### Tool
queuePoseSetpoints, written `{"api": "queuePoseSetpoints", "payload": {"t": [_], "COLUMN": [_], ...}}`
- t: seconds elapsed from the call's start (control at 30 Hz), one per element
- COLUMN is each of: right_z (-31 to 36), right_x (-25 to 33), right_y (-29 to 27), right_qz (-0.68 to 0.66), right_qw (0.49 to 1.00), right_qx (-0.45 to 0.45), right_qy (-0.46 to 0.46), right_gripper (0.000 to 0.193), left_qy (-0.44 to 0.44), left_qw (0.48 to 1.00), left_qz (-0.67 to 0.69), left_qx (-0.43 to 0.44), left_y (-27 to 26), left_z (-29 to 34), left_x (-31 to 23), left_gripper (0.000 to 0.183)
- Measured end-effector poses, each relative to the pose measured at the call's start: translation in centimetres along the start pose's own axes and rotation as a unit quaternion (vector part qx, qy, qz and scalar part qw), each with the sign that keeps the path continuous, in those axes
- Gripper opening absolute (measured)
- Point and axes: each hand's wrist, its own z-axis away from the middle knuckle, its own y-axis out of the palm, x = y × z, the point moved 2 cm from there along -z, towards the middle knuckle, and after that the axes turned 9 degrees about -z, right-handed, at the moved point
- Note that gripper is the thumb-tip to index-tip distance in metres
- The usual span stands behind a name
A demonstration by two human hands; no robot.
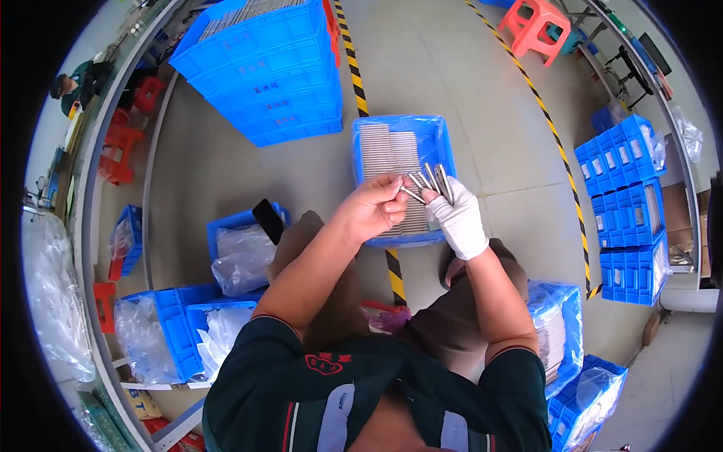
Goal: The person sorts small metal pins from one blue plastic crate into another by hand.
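My right hand (458, 224), in a white glove, is closed round several slim metal rods (444, 183) that fan out upward from its fingers. My bare left hand (374, 206) pinches the end of one metal rod (412, 194) whose other end reaches toward the bunch. Both hands are over the near half of a blue plastic crate (449, 143) lined with clear film. Inside it, similar metal rods (388, 154) lie stacked in tight rows. My hands cover part of these rows.
Tall blue stacked crates (271, 90) stand ahead to the left. Near my right leg is another lined crate (576, 331) of rods. Crates with plastic bags (245, 256) sit at left, a phone (268, 221) beside them. A red stool (536, 29) stands far right.
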Motion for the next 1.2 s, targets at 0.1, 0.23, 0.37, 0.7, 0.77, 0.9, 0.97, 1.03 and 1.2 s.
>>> {"api": "queuePoseSetpoints", "payload": {"t": [0.1,0.23,0.37,0.7,0.77,0.9,0.97,1.03,1.2], "right_z": [-0.1,-0.1,-0.6,-0.7,-0.7,-0.5,-0.3,-0.3,-0.4], "right_x": [0.1,-0.2,-0.5,-0.8,-0.6,-0.6,-0.8,-0.7,-1.0], "right_y": [0.2,0.2,0.1,0.5,0.5,0.4,0.5,0.4,-0.1], "right_qz": [0.006,0.011,0.027,-0.06,-0.036,-0.022,-0.014,-0.008,0.091], "right_qw": [1.0,0.999,0.999,0.998,0.998,0.999,0.998,0.998,0.995], "right_qx": [-0.015,-0.027,-0.032,-0.022,-0.022,-0.011,0.015,0.018,0.019], "right_qy": [-0.024,-0.022,-0.023,0.024,0.037,0.047,0.059,0.064,0.043], "right_gripper": [0.009,0.009,0.01,0.014,0.014,0.013,0.012,0.012,0.015], "left_qy": [-0.003,0.009,0.068,0.143,0.171,0.176,0.158,0.125,0.117], "left_qw": [0.999,0.999,0.985,0.878,0.875,0.898,0.907,0.916,0.895], "left_qz": [0.023,-0.046,-0.122,-0.425,-0.404,-0.344,-0.339,-0.34,-0.396], "left_qx": [0.046,-0.019,-0.098,-0.168,-0.202,-0.211,-0.193,-0.174,-0.17], "left_y": [-0.2,0.3,1.0,0.8,0.3,-0.2,0.0,0.2,0.4], "left_z": [-0.1,0.1,0.4,1.0,1.1,0.8,0.7,0.8,1.1], "left_x": [0.3,0.4,0.2,-1.0,-1.7,-2.0,-1.7,-1.6,-1.8], "left_gripper": [0.01,0.01,0.014,0.014,0.014,0.013,0.014,0.014,0.012]}}
